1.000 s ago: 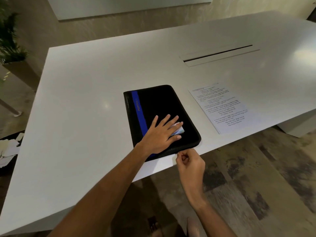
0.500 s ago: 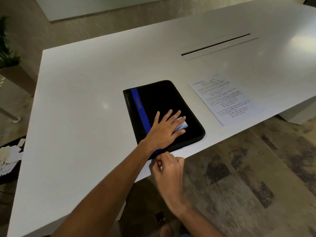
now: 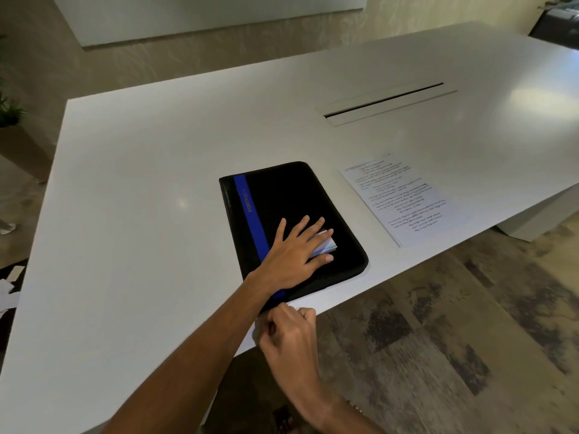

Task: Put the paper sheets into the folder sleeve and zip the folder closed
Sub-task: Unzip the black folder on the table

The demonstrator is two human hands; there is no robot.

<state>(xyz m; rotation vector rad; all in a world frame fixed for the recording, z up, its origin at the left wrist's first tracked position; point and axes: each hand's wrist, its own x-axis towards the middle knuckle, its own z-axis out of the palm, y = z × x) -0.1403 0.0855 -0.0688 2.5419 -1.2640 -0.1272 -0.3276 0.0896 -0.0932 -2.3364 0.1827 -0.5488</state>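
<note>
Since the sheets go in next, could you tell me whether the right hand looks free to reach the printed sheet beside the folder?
Probably yes: the right hand is pinched at the folder edge, but bare table lies between it and the printed sheet.

The folder [image 3: 291,202] is black with one blue stripe [image 3: 250,214] running its length near the left edge, carrying small gold lettering. The sheet [image 3: 404,198] is white with lines of dark print, and the table [image 3: 156,183] is plain white with a dark slot [image 3: 385,100] in a pale frame. The floor [image 3: 454,339] is mottled grey-brown with darker patches; a label [image 3: 326,245] on the folder is white and pale blue.
</note>
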